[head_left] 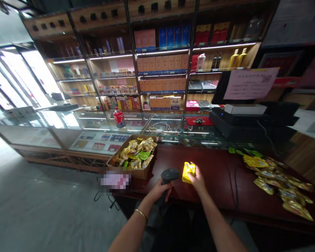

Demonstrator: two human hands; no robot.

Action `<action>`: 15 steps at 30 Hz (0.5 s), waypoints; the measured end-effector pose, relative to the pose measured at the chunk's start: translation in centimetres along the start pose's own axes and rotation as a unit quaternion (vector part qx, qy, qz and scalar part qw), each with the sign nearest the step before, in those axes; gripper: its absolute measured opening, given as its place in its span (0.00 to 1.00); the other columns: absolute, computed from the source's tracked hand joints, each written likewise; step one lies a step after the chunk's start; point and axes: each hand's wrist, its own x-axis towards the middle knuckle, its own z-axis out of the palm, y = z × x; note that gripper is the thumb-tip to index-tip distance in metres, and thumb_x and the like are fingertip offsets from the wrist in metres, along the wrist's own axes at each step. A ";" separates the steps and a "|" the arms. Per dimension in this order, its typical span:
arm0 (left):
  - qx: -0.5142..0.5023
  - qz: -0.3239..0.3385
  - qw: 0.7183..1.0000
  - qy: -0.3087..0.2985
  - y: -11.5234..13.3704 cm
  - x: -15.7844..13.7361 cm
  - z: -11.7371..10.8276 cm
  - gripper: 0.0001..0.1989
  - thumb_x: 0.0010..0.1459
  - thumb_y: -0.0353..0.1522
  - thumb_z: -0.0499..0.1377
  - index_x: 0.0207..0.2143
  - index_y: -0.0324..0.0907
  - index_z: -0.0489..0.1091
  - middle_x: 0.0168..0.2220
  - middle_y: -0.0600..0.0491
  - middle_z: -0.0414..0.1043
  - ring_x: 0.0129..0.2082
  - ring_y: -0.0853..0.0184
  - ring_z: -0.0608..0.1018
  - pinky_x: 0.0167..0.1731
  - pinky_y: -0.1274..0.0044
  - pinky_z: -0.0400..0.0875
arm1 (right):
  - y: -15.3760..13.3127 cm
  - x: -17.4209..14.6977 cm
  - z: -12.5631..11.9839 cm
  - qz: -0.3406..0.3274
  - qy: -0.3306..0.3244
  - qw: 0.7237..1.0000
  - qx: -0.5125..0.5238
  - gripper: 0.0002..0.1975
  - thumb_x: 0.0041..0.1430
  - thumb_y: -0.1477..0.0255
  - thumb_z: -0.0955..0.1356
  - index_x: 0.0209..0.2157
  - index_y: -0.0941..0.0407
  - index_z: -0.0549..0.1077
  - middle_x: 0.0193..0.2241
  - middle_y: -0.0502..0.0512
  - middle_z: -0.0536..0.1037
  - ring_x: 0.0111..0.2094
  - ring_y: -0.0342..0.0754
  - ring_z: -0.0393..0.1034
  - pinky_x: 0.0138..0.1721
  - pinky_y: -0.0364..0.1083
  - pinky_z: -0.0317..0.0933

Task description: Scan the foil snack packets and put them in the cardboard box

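My left hand [159, 190] is wrapped round the grip of a black barcode scanner [170, 174], whose head points right. In my right hand [198, 178] is a small yellow snack packet [188, 171], held upright with the thumb across its front, just right of the scanner. To the left, a cardboard box [144, 174] holds several gold, yellow and green snack packets [136, 152]. A loose pile of similar packets [286, 185] lies at the right end of the dark red table [170, 157].
Behind the table runs a glass display counter [94, 122] bearing a red-labelled bottle [119, 118], a coiled white cable [159, 126] and a mouse [198, 121] on a red mat. A black checkout machine [236, 122] stands back right. A black cable [236, 182] crosses the table.
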 end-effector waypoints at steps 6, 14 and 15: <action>0.012 0.013 1.000 -0.021 0.2 -0.1 -0.1 0.20 0.52 0.47 0.67 0.30 0.39 0.69 0.14 0.58 0.68 0.09 0.72 0.67 0.11 0.82 0.54 | -0.9 -0.1 0.3 -0.007 0.010 1.000 0.019 0.32 0.45 0.67 0.73 0.56 0.52 0.73 0.49 0.58 0.82 0.46 0.57 0.78 0.48 0.55 0.73; -0.006 0.012 0.999 0.030 -0.2 -0.3 -0.2 0.23 0.52 0.50 0.68 0.30 0.41 0.67 0.13 0.58 0.67 0.09 0.72 0.67 0.11 0.81 0.54 | -0.4 -0.1 0.3 -0.002 -0.015 1.000 0.006 0.27 0.48 0.66 0.71 0.53 0.52 0.74 0.48 0.56 0.83 0.47 0.58 0.79 0.50 0.56 0.72; -0.002 0.012 1.000 0.028 -0.2 -0.3 -0.1 0.23 0.51 0.51 0.68 0.30 0.41 0.67 0.13 0.58 0.67 0.09 0.72 0.66 0.11 0.81 0.54 | -0.4 -0.1 0.4 0.000 -0.013 1.000 0.005 0.27 0.48 0.66 0.71 0.52 0.52 0.74 0.47 0.55 0.83 0.46 0.58 0.79 0.50 0.56 0.72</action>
